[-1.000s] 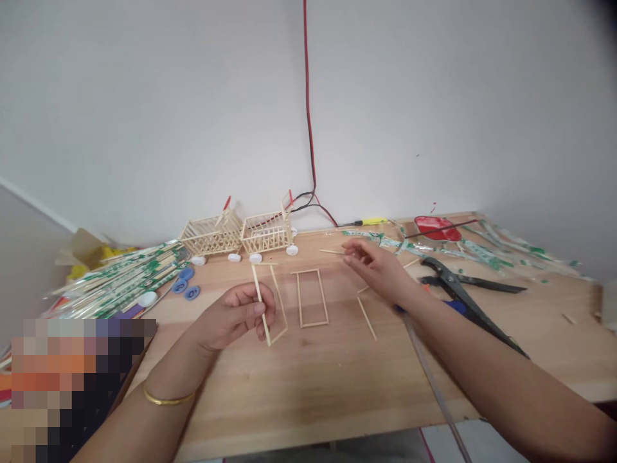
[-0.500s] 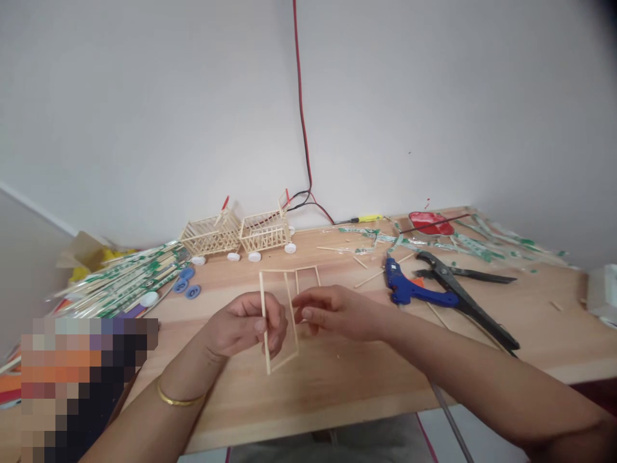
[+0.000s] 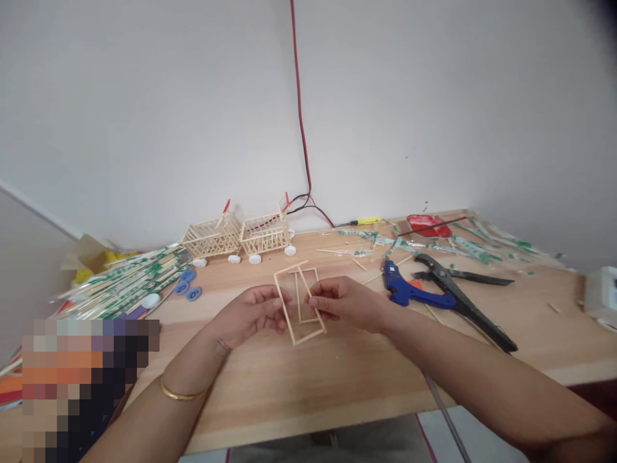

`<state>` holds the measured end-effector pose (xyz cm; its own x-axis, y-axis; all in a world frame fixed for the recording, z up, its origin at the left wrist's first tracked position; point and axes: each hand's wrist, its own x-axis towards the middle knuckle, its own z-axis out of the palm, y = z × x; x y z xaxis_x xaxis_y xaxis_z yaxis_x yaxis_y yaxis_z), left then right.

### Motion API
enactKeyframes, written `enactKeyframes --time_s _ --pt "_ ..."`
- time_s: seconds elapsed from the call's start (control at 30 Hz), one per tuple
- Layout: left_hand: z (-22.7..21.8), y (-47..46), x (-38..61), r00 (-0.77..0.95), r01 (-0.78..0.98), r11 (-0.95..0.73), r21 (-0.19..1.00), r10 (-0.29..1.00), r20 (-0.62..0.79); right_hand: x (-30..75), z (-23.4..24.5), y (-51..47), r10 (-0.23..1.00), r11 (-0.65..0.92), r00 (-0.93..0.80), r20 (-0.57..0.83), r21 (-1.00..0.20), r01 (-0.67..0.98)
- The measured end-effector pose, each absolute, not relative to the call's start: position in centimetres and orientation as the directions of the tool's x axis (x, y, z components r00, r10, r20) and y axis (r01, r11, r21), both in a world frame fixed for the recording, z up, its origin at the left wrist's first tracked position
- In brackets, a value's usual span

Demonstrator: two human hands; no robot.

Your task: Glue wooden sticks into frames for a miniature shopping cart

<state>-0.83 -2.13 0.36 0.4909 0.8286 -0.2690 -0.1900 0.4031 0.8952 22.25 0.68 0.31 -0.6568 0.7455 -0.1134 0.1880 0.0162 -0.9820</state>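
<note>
Left hand: Your left hand point(image 3: 255, 313) pinches one long side of the held frame point(image 3: 309, 337) between thumb and fingers.
Right hand: Your right hand point(image 3: 344, 302) pinches the opposite long side, thumb toward you, fingers partly hidden behind the stick.
Held frame: A rectangle of four thin pale sticks, positioned between your two hands and tilted in view; one stick overruns the far corner. You cannot tell from this view whether its near edge touches the table point(image 3: 270, 399).
Flat frame: A second stick rectangle, the flat frame point(image 3: 298, 299), lies on the table behind the held frame, which partly overlaps it in your line of sight.
Glue gun: The blue glue gun point(image 3: 396, 283) lies to the right of your right hand, just beside the black pliers point(image 3: 446, 283), whose handles are spread.
Loose stock: A short stick point(image 3: 359, 264) lies beyond your right hand, near other cut sticks.
Carts: A left cart point(image 3: 212, 236) and a right cart point(image 3: 265, 235), both built of sticks with white wheels, stand side by side near the wall.
Blue wheels: Blue wheels point(image 3: 193, 294) lie to the left, beside the wrapped stick bundle point(image 3: 130, 280).
Rear edge: A yellow-handled tool point(image 3: 369, 221) lies near the wall; a red piece point(image 3: 429, 226) lies farther right.
</note>
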Motion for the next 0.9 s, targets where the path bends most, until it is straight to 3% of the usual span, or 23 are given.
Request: enactKeyframes --time_s 0.2,0.4,0.5,0.6,0.67,0.77,0.9 --pt "0.4 -1.4 -0.2 0.273 -0.139 0.281 0.95 0.933 -0.236 22.7 0.4 1.2 0.685 0.033 -0.71 -0.162 -0.967 0.253" --pt "0.3 -1.5 -0.6 0.318 0.072 0.17 0.983 0.93 -0.184 22.4 1.4 0.9 0.588 0.046 -0.799 -0.126 -0.981 0.189" --pt "-0.1 -1.4 -0.9 0.348 0.077 0.159 0.984 0.921 -0.176 22.5 2.1 0.7 0.568 0.038 -0.816 -0.106 -0.987 0.154" --pt "-0.3 -1.4 -1.2 0.383 0.028 0.184 0.982 0.906 -0.181 22.8 2.3 1.0 0.634 0.119 -0.77 -0.07 -0.975 0.186" --pt "-0.3 -1.4 -1.4 0.404 -0.003 0.198 0.98 0.897 -0.18 23.1 1.9 1.7 0.723 0.271 -0.691 0.0 -0.92 0.285" --pt "-0.2 -1.3 -1.9 0.434 -0.059 0.217 0.974 0.885 -0.171 23.4 0.9 3.0 0.828 0.468 -0.539 0.153 -0.718 0.515" --pt "-0.1 -1.0 -2.7 0.46 -0.187 0.237 0.953 0.879 -0.128 23.0 0.3 3.8 0.899 0.427 -0.42 0.127 -0.47 0.773"
